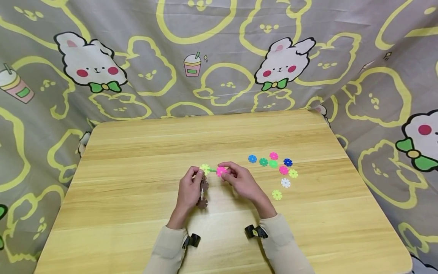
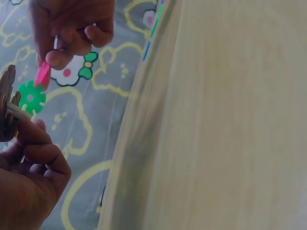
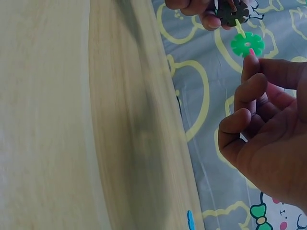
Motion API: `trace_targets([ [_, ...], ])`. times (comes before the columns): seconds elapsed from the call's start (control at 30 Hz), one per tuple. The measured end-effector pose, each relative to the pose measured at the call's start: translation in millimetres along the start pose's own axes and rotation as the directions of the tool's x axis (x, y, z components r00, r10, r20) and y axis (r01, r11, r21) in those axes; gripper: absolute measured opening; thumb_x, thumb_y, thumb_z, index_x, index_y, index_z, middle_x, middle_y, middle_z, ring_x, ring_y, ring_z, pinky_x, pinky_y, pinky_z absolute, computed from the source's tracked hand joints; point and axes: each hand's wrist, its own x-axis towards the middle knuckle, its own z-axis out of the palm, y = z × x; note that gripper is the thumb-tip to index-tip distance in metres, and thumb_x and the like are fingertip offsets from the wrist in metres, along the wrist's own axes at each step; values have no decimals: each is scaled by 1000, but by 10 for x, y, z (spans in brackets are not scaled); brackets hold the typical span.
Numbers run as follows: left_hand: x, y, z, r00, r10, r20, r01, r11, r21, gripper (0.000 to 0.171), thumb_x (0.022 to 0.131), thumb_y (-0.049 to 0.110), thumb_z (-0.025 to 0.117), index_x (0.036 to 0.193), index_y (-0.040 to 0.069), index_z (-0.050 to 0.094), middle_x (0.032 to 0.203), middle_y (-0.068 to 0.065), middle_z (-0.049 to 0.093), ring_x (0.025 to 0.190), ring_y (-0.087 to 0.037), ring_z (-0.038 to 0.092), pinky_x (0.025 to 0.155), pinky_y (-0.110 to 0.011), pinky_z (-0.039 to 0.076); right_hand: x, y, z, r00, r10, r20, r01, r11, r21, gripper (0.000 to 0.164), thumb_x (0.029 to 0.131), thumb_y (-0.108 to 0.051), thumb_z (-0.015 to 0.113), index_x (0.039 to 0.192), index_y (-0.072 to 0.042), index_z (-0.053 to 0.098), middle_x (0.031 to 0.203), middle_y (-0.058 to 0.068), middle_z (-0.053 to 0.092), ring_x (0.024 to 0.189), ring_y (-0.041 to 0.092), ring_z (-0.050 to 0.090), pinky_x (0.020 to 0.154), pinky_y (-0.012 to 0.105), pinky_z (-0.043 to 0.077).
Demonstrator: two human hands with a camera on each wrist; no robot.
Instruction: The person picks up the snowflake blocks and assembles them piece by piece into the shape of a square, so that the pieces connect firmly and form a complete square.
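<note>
Your left grip (image 1: pixel 187 189) pinches a chain of joined discs (image 1: pixel 204 185) over the worktop (image 1: pixel 130 179); two brown discs and a pale one edge-on hang along the grip's right side, with a yellow disc (image 1: pixel 205 168) at its fingertips. From there a green disc (image 1: pixel 212 170), edge-on to you, bridges the space between your two grips. It meets a pink disc (image 1: pixel 221 172), though you cannot tell whether their slots are fully joined. Your right grip (image 1: pixel 241 180) pinches that pink disc between thumb and finger. Right of this grip and farther from you lie loose a blue disc (image 1: pixel 252 158), a teal disc (image 1: pixel 263 162), a bright green disc (image 1: pixel 273 164) and a second pink disc (image 1: pixel 273 156). Next come a loose yellow disc (image 1: pixel 276 195), right of the grip and nearer you, another loose pink disc (image 1: pixel 283 170), a white disc (image 1: pixel 285 182) straight across, a dark blue disc (image 1: pixel 288 162) and, farthest right, one more yellow disc (image 1: pixel 293 173).
</note>
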Motion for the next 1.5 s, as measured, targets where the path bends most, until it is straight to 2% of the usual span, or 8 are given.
trace_targets([
  [0.17,4,-1,2,1000,-9,12,9,1000,2,19,101,21,50,96,6,61,83,-13,63,60,-12,64,54,-25,49,13,6,22,999,-17,-29,17,1000,-12,32,98,-13,56,130,-13,60,90,23,62,78,41,56,59,22,46],
  [0.33,7,9,-3,1000,-13,12,12,999,39,18,100,22,52,95,10,63,83,-11,64,62,-11,63,57,-24,48,24,1,46,996,-47,-69,43,998,-48,31,98,-10,54,128,-11,62,84,21,60,73,35,55,59,22,44],
  [0.63,5,5,32,1000,-6,0,6,999,45,16,99,21,55,93,10,65,80,-9,66,56,-5,54,50,-21,40,38,1,87,988,-70,-139,59,995,-82,29,97,-9,56,123,-17,66,80,23,59,60,14,46,52,20,39],
  [0.77,11,5,26,1000,-2,-8,3,998,58,15,99,21,55,93,12,65,80,-8,66,51,-4,47,45,-21,33,42,-3,91,986,-80,-146,67,994,-89,30,96,-8,57,122,-18,66,80,23,58,61,13,45,53,20,39],
  [1.07,22,0,22,1000,-28,11,27,998,57,18,100,20,51,97,8,62,87,-12,65,70,-10,63,64,-23,49,38,-19,66,990,-68,-121,70,997,16,29,96,-8,58,125,-9,57,83,8,65,72,33,56,58,20,42],
  [1.3,15,2,20,998,3,67,-7,998,55,21,103,24,45,110,12,60,93,-13,68,79,-14,60,73,-28,49,51,-39,61,994,-17,-108,22,999,42,27,96,-6,57,123,-7,57,88,17,66,67,20,51,58,18,40],
  [1.4,17,2,21,994,21,105,-28,998,64,27,103,28,46,123,14,55,81,-11,62,67,-11,54,64,-26,46,52,-40,67,995,-6,-99,10,999,42,28,97,-5,55,125,-6,56,89,18,66,67,15,51,59,18,40],
  [1.5,17,1,25,988,47,147,-62,993,101,35,101,31,49,132,17,48,64,-6,49,50,-8,41,48,-24,38,50,-30,81,995,-15,-101,17,999,27,27,97,-7,55,125,-10,58,89,15,67,67,16,53,59,19,40],
])
